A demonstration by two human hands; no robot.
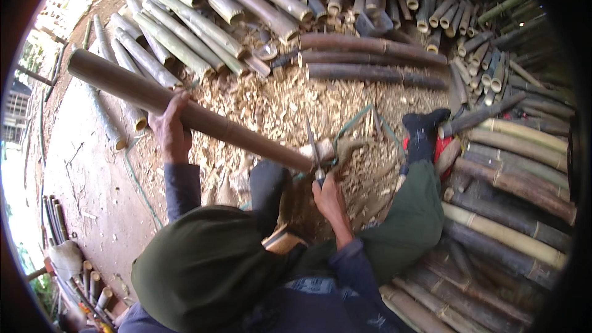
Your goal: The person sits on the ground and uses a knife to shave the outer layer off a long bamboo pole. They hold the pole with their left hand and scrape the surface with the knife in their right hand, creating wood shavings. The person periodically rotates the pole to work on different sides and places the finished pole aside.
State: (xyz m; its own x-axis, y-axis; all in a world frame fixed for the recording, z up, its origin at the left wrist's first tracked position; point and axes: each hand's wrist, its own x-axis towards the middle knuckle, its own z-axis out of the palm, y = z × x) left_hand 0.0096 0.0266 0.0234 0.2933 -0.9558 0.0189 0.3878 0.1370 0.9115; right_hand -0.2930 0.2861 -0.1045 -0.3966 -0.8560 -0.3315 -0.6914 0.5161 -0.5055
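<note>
A thick brown bamboo pole (pixel 225 128) slants from the upper left down toward the middle. My left hand (pixel 171 126) is wrapped round it, nearer its far left end. In my right hand (pixel 330 200) is the handle of a knife (pixel 313 139), its narrow blade pointing away from me. The blade crosses at the pole's lower right end; whether its edge touches the bamboo I cannot tell. Beneath that end lie a pale piece of wood (pixel 319 150) and a green strap (pixel 354 121).
Wood shavings (pixel 259 108) cover the ground ahead. Cut bamboo poles (pixel 185 40) lie at the far left, dark poles (pixel 376 74) ahead, and stacked bamboo (pixel 512 209) at the right. My bent left knee (pixel 209 265) and outstretched right leg (pixel 410 206) flank the work.
</note>
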